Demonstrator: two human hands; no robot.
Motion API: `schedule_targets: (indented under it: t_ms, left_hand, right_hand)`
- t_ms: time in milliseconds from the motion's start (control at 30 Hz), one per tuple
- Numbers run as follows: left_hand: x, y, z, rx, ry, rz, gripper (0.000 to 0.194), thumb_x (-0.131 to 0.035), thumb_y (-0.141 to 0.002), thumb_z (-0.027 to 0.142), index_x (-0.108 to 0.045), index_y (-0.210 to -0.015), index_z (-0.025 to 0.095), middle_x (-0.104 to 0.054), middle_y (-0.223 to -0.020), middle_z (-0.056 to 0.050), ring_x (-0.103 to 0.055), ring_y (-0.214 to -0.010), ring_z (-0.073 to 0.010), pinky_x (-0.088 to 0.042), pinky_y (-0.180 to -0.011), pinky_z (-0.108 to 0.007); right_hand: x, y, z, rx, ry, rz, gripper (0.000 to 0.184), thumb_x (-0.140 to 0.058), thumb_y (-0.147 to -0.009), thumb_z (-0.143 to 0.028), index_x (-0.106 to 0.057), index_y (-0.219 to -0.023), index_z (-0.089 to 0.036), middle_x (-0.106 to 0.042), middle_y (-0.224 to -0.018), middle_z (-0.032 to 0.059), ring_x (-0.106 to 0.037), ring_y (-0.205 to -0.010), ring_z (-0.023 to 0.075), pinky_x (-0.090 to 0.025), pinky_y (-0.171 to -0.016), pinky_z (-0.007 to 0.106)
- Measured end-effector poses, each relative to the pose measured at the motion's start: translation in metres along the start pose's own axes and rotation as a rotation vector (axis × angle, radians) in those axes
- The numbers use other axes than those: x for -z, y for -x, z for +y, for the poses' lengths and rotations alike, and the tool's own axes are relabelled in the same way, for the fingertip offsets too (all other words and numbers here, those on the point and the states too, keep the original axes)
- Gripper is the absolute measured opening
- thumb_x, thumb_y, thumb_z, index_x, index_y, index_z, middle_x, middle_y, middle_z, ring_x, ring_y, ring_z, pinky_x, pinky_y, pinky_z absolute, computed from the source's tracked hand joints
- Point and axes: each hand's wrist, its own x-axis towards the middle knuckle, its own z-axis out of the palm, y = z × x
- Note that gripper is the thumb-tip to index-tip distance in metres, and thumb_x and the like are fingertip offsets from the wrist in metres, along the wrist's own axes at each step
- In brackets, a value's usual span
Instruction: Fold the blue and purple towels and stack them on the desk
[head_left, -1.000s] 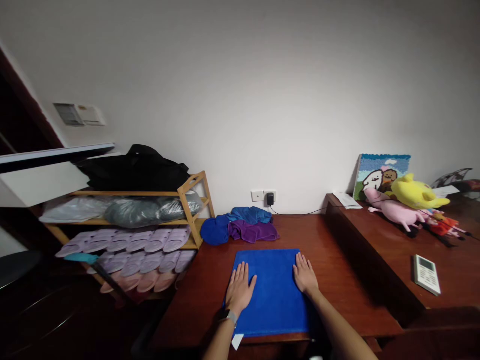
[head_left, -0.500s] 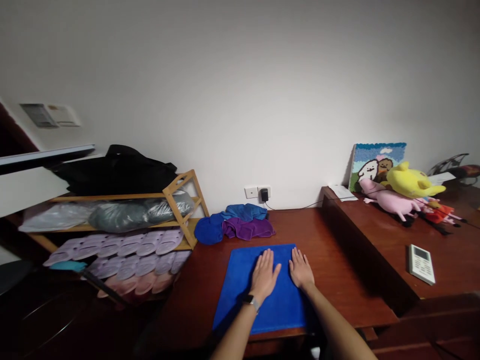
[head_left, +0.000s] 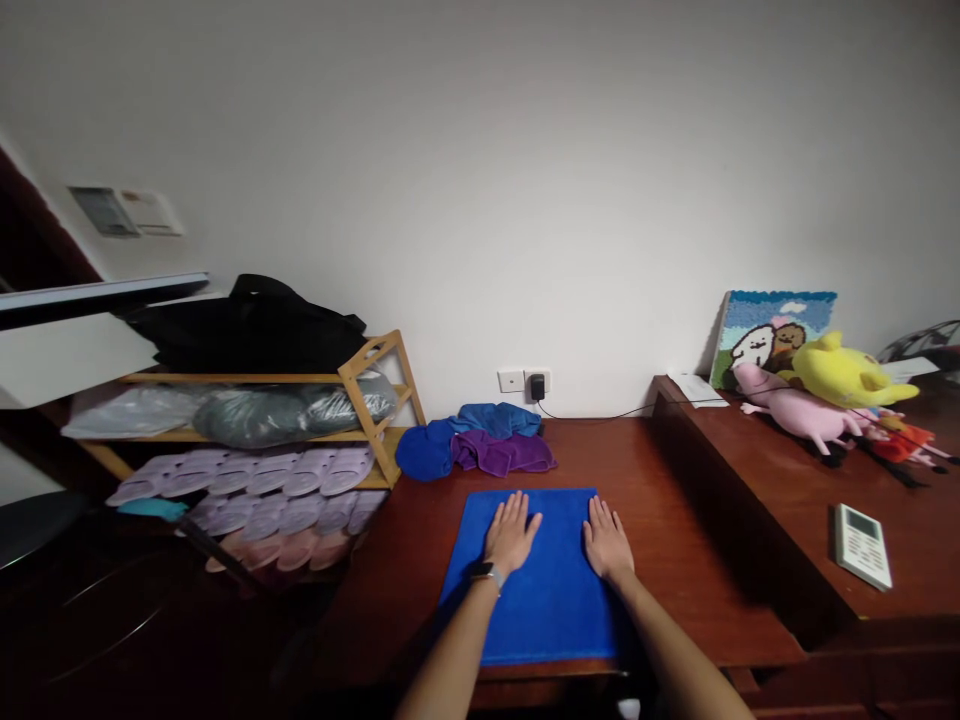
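Note:
A blue towel [head_left: 551, 600] lies spread flat on the brown wooden table [head_left: 390, 590], its near edge close to the table's front. My left hand [head_left: 511, 535] rests flat on the towel's left half, fingers stretched out, with a watch on the wrist. On the right edge of the towel lies my right hand [head_left: 608, 541], palm down and fingers extended, partly over that edge. Neither hand grips anything. Behind the towel sit crumpled cloths: a purple one [head_left: 504, 453], a dark blue one [head_left: 424, 450] and a lighter blue one [head_left: 499, 420].
A wooden rack [head_left: 382, 400] at left holds several slippers [head_left: 289, 475], bagged items and a black bag [head_left: 255, 325]. To the right, a higher surface [head_left: 780, 480] carries plush toys [head_left: 795, 405], a picture [head_left: 776, 335] and a white remote [head_left: 862, 546]. A charger [head_left: 537, 385] is plugged into the wall.
My left hand has slid left across the towel, away from my right hand, which stays at the right edge. The camera view has shifted slightly.

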Motion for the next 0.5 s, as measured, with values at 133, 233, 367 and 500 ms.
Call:
schedule_targets:
  t_ms: [133,233,367,500]
  left_hand:
    - [0.016,0.005,-0.059,0.104,-0.055,0.017,0.083,-0.007,-0.101,0.066,-0.028,-0.160,0.013,-0.026,-0.168,-0.011,-0.020,-0.156,-0.0248,-0.016,-0.127,-0.047]
    - [0.017,0.007,-0.073,0.125,-0.066,0.051,0.086,-0.007,-0.100,0.068,-0.029,-0.160,0.008,-0.025,-0.168,-0.013,-0.019,-0.157,-0.0249,-0.015,-0.128,-0.045]
    - [0.012,0.008,-0.070,0.107,-0.047,0.069,0.088,-0.009,-0.100,0.069,-0.031,-0.159,0.007,-0.027,-0.167,-0.014,-0.020,-0.156,-0.0245,-0.013,-0.128,-0.044]
    - [0.010,0.008,-0.069,0.110,-0.034,0.119,0.086,-0.012,-0.100,0.069,-0.033,-0.158,0.009,-0.029,-0.166,-0.013,-0.022,-0.156,-0.0250,-0.015,-0.128,-0.045]
  right_hand:
    - [-0.001,0.000,0.001,-0.007,-0.002,0.006,0.067,-0.011,-0.104,-0.042,-0.015,-0.162,-0.010,-0.012,-0.170,0.0030,-0.008,-0.157,0.0168,-0.003,-0.127,0.036]
    - [-0.004,0.000,0.001,-0.003,0.020,0.013,0.067,-0.011,-0.104,-0.042,-0.015,-0.162,-0.010,-0.013,-0.170,0.0031,-0.009,-0.157,0.0172,-0.004,-0.127,0.036]
    - [-0.006,-0.001,0.002,-0.010,0.066,-0.002,0.067,-0.010,-0.104,-0.042,-0.015,-0.162,-0.009,-0.013,-0.170,0.0033,-0.009,-0.157,0.0180,-0.006,-0.127,0.037]
    - [-0.001,-0.006,-0.002,-0.032,0.085,-0.031,0.068,-0.012,-0.103,-0.042,-0.015,-0.163,-0.010,-0.014,-0.170,0.0037,-0.010,-0.157,0.0198,-0.007,-0.127,0.041]
